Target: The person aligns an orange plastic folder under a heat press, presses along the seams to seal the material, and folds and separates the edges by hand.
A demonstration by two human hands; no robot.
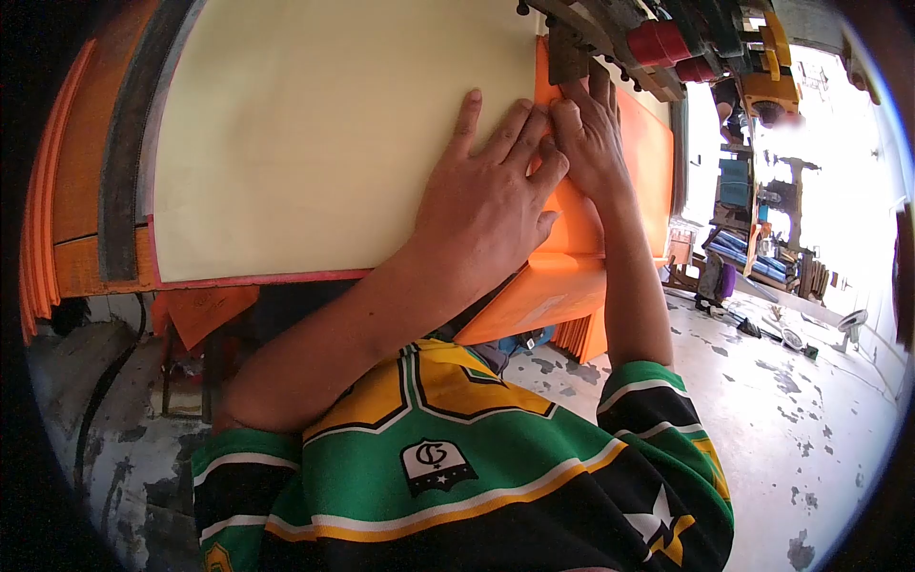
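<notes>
My left hand [488,195] lies palm down with its fingers spread, across the right edge of a large pale yellow board [295,133] and onto an orange sheet [577,224]. Close beside it, my right hand [593,138] has its fingers bent and close together at the orange sheet, just below a dark metal machine part [569,59]. The two hands nearly touch. What lies under the right fingertips is partly hidden. The orange sheet has a folded flap [534,297] hanging over the near edge.
Machine parts with red knobs [656,44] and a yellow piece [770,93] overhang the upper right. Orange sheets [55,200] stand at the far left beside a dark metal bar [124,162]. More stacked orange pieces [579,338] are below. Blue bundles [748,255] lie at the right.
</notes>
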